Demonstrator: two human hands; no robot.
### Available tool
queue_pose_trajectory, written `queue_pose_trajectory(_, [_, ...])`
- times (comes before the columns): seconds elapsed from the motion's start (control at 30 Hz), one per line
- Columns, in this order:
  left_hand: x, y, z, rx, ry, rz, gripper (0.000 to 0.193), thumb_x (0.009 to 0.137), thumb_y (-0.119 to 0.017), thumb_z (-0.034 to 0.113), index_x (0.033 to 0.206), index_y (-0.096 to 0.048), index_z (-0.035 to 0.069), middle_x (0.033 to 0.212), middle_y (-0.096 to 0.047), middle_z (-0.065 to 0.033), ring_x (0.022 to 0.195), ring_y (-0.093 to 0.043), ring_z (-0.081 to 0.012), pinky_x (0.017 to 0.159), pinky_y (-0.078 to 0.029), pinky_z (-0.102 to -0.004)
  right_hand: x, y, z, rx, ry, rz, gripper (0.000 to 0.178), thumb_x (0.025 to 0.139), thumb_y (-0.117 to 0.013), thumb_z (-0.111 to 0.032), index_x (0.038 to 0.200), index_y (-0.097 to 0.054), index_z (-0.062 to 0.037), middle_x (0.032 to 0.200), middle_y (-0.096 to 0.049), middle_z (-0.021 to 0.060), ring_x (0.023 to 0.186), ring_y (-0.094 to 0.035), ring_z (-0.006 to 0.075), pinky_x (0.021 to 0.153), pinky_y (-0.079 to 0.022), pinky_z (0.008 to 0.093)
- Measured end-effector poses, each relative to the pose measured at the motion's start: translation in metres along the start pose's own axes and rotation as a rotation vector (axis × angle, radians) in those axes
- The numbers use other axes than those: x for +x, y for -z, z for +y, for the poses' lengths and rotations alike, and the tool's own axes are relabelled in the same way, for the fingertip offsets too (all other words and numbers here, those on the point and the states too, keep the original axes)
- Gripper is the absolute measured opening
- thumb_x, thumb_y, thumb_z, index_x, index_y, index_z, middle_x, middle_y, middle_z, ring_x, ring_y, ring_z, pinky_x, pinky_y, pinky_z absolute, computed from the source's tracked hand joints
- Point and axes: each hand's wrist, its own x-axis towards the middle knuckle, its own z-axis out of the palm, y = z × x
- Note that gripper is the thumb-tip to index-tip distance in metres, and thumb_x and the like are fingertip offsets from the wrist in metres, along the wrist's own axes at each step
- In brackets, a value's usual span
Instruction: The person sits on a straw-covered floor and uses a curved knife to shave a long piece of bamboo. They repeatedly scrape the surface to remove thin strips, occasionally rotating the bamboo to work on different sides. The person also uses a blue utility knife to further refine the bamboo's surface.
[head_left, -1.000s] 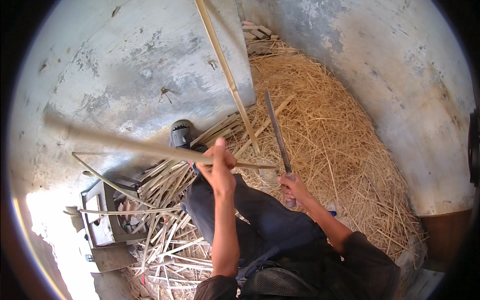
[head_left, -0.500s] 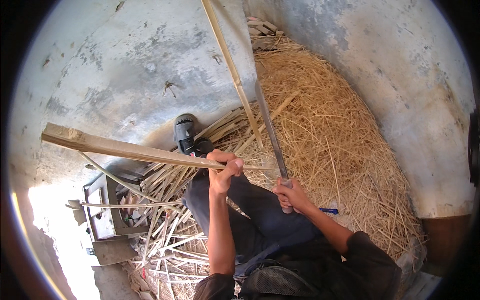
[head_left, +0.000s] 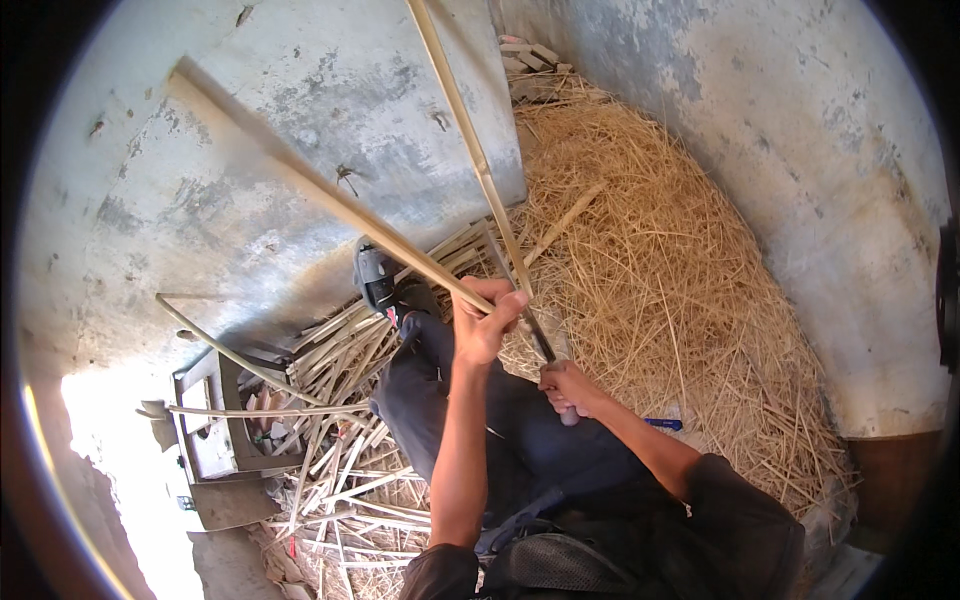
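Note:
My left hand (head_left: 487, 325) is closed around the near end of a long split bamboo piece (head_left: 365, 220), which slants up toward the far left; its far end is blurred. Lower and to the right, my right hand (head_left: 572, 388) grips the handle of a long-bladed knife (head_left: 541, 337). The blade points away from me and passes partly behind my left hand and a bamboo pole. That second bamboo pole (head_left: 458, 105) leans at the wall, its lower end close to my left fingertips. I cannot tell whether blade and held bamboo touch.
A big heap of thin bamboo shavings (head_left: 670, 270) spreads to the right. Split strips (head_left: 345, 350) lie piled left of my legs, beside a wooden frame (head_left: 237, 440). A shoe (head_left: 374, 277) is near the wall (head_left: 270, 120). A small blue object (head_left: 664, 424) lies right of my knee.
My left hand has moved right and slightly up, swinging the bamboo piece's far end upward. The knife has tilted left, its blade now behind the leaning pole.

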Motion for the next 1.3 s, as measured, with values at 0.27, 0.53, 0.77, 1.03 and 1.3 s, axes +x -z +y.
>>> queue_pose_trajectory(0.27, [-0.003, 0.016, -0.008, -0.102, -0.028, 0.007, 0.034, 0.09, -0.073, 0.012, 0.065, -0.051, 0.005, 0.056, -0.053, -0.0026, 0.049, -0.049, -0.01, 0.048, -0.038, -0.0258, 0.013, 0.001, -0.008, -0.085, -0.064, 0.073, 0.023, 0.089, -0.061, -0.008, 0.072, -0.047, -0.0102, 0.055, -0.037, -0.0029, 0.041, -0.032, 0.0093, 0.04, -0.03, 0.0296])
queue_pose_trajectory(0.53, [0.041, -0.022, 0.044, -0.107, -0.401, 0.214, 0.055, 0.082, -0.086, -0.003, 0.118, -0.046, 0.007, 0.085, -0.062, -0.0035, 0.074, -0.058, -0.0083, 0.063, -0.046, -0.023, 0.024, 0.01, -0.01, -0.004, -0.001, 0.092, 0.024, 0.091, -0.06, -0.007, 0.072, -0.046, -0.0098, 0.055, -0.036, -0.0028, 0.041, -0.032, 0.0091, 0.039, -0.029, 0.0298])
queue_pose_trajectory(0.77, [0.068, -0.042, 0.039, 0.003, -0.502, 0.422, 0.026, 0.111, -0.053, 0.017, 0.088, -0.051, 0.004, 0.064, -0.042, 0.0042, 0.058, -0.038, -0.0037, 0.052, -0.031, -0.0244, 0.001, -0.003, -0.033, -0.067, 0.065, 0.092, 0.02, 0.09, -0.061, -0.004, 0.074, -0.049, -0.0095, 0.054, -0.038, -0.0028, 0.04, -0.032, 0.0076, 0.039, -0.028, 0.028])
queue_pose_trajectory(1.03, [0.075, -0.048, 0.032, 0.164, -0.542, 0.568, 0.037, 0.111, -0.054, 0.025, 0.082, -0.05, 0.003, 0.063, -0.047, 0.0017, 0.059, -0.042, -0.0061, 0.052, -0.032, -0.0269, -0.015, -0.022, -0.057, -0.053, 0.165, 0.088, 0.018, 0.087, -0.063, -0.005, 0.075, -0.05, -0.0096, 0.055, -0.04, -0.003, 0.04, -0.034, 0.0088, 0.038, -0.03, 0.0304])
queue_pose_trajectory(1.3, [0.051, -0.029, -0.011, 0.096, -0.383, 0.583, 0.05, 0.116, -0.038, 0.034, 0.073, -0.036, 0.01, 0.056, -0.039, 0.0029, 0.05, -0.033, -0.0053, 0.046, -0.023, -0.0272, 0.031, 0.02, 0.004, 0.005, -0.096, 0.193, 0.018, 0.086, -0.063, -0.007, 0.076, -0.048, -0.0097, 0.056, -0.039, -0.0026, 0.041, -0.035, 0.0106, 0.038, -0.032, 0.0319])
